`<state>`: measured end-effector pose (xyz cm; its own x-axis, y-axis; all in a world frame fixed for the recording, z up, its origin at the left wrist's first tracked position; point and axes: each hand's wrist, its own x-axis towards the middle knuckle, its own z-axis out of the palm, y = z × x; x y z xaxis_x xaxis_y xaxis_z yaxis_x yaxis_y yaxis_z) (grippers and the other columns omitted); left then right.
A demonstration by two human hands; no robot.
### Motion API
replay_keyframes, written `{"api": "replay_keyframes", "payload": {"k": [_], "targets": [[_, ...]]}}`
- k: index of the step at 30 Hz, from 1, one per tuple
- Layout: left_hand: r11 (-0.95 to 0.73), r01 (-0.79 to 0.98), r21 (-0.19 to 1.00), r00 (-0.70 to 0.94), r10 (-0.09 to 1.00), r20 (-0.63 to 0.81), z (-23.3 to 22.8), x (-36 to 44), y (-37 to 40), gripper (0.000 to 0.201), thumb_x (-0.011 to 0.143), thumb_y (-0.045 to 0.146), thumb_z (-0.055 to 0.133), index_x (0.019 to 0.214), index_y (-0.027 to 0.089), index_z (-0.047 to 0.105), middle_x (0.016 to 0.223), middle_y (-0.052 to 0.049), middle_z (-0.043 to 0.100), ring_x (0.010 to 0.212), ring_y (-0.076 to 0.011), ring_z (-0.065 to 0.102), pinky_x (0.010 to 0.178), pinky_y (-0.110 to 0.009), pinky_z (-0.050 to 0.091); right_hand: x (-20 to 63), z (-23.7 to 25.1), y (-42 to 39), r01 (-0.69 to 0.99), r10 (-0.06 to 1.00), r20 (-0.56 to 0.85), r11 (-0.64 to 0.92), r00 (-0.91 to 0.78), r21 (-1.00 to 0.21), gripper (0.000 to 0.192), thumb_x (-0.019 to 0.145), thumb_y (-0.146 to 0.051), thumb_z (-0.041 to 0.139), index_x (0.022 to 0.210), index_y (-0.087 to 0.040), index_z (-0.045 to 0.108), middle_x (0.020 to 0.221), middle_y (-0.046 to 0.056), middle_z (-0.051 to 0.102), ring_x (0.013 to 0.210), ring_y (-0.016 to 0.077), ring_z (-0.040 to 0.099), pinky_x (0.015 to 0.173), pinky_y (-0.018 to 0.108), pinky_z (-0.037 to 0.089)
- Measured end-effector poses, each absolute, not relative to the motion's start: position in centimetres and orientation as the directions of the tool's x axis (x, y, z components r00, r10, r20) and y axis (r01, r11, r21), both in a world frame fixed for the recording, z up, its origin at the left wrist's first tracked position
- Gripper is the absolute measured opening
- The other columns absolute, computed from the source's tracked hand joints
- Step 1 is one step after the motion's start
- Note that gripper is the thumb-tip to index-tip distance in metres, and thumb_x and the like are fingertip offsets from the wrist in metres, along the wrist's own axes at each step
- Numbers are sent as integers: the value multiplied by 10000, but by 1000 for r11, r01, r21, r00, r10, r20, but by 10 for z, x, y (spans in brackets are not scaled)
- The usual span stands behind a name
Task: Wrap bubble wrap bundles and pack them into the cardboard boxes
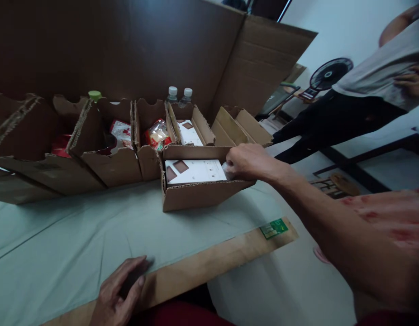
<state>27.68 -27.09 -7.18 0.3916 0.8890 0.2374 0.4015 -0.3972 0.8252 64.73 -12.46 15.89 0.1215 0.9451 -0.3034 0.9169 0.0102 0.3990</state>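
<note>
My right hand reaches into the right end of a narrow open cardboard box. Its fingers are closed on a bit of clear, crumpled plastic; the rest of that item is hidden. Beside it in the same box lies a white carton with brown squares. Down at the table's front edge, my left hand rests with thumb and fingers apart, holding nothing.
Behind the box stands a row of cardboard bins, with a red packet, another white carton and two capped bottles. A tall cardboard panel backs them. A person stands right, near a fan.
</note>
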Motion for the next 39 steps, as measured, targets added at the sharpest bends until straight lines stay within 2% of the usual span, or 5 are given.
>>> {"api": "replay_keyframes", "payload": {"k": [5,11,17,30,39], "targets": [[-350,437,829,335,918,211,-47,283,-267,225,931,345,655,1129,302,751,1040,-26,813,894,-215,800,692,-250,668,664,177,-149,978,960,-281,52,7,204,254,863,-170,530,843,-181,782,877,99,784,781,238,704,629,305,416],[-247,420,873,255,956,148,-7,305,-234,463,948,385,639,1404,330,584,1371,-75,681,1143,-258,717,892,-377,640,705,148,-244,913,861,409,-140,303,-383,276,937,-466,579,977,-262,760,791,36,763,606,182,629,588,317,478],[-212,163,964,384,913,135,-4,388,-168,989,823,484,719,1631,269,192,1690,-167,275,1549,-402,292,1181,-619,388,685,36,-234,640,922,169,-102,348,-762,579,753,-596,709,1151,-178,669,1122,154,762,934,303,714,806,445,584],[-45,202,978,87,996,28,15,302,-247,711,828,450,734,1444,208,476,1424,-137,598,1373,-342,535,1179,-513,415,570,36,-265,566,931,251,59,267,-822,534,830,-503,686,1265,-195,643,1259,162,713,1194,346,659,1019,503,528],[-101,226,969,196,979,56,6,317,-250,654,807,405,709,1406,202,546,1403,-151,627,1316,-367,568,1156,-569,416,577,23,-305,628,842,322,-25,432,-778,530,851,-519,679,1279,-207,656,1199,156,733,1181,367,664,1044,530,511]]}}
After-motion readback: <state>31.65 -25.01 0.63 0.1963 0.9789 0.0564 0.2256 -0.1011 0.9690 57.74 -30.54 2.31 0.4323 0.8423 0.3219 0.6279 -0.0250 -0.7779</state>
